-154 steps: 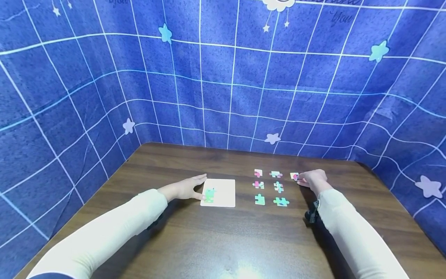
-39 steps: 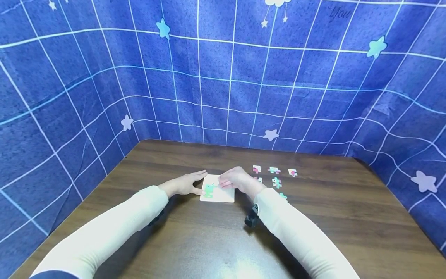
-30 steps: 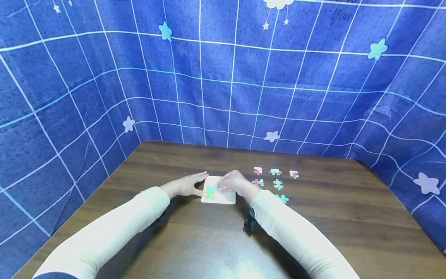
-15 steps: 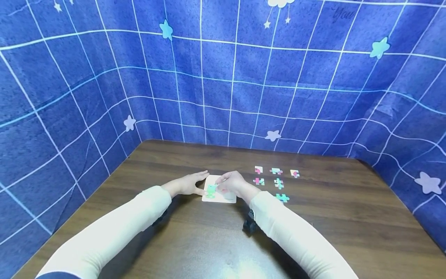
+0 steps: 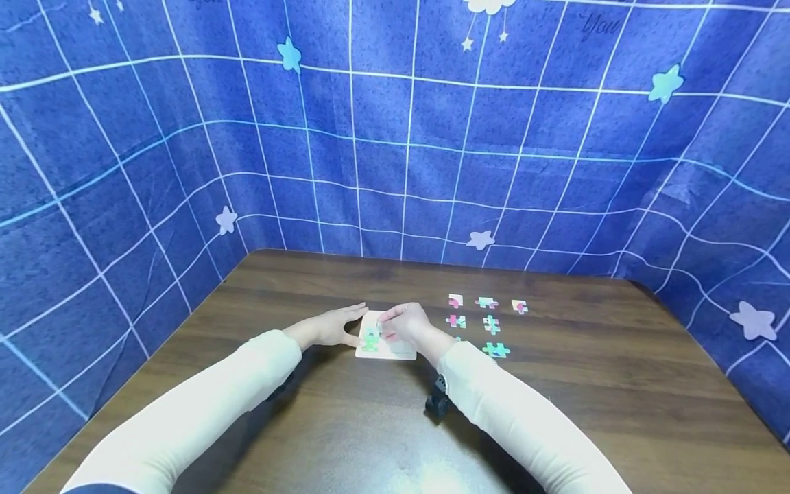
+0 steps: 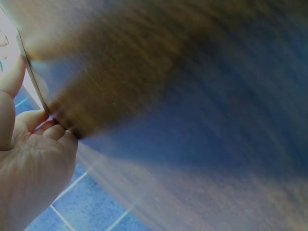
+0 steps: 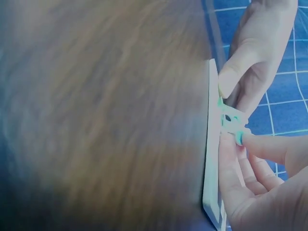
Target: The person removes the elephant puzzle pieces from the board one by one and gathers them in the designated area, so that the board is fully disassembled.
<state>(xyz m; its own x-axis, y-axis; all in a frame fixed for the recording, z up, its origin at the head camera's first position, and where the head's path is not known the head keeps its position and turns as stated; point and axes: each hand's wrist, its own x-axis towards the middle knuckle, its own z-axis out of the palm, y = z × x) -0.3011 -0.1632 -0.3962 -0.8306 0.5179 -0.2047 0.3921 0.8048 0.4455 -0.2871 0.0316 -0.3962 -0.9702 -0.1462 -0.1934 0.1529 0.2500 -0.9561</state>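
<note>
A pale puzzle board (image 5: 401,354) lies on the table, with a green pictured puzzle piece (image 5: 370,339) at its left end. My left hand (image 5: 330,327) braces the board's left side, thumb and fingers spread apart, the thumb at the lower left and the fingers at the far corner. In the left wrist view the left hand (image 6: 38,163) has its fingertips at the board's edge. My right hand (image 5: 407,324) is over the middle of the board. The right wrist view shows that right hand's thumb (image 7: 260,147) and fingers pinching a green-and-white puzzle piece (image 7: 233,117), partly covered, close over the board (image 7: 211,149).
Several loose puzzle pieces lie in rows right of the board, among them a pink corner piece (image 5: 455,300) and a green one (image 5: 496,350). One is mostly hidden by the right sleeve (image 5: 481,377). A blue gridded curtain (image 5: 395,171) hangs behind the wooden table (image 5: 345,412).
My right hand has come leftward from the loose pieces to the board. Over the last second its fingers shift slightly to the left there. My left hand stays at the board's edge.
</note>
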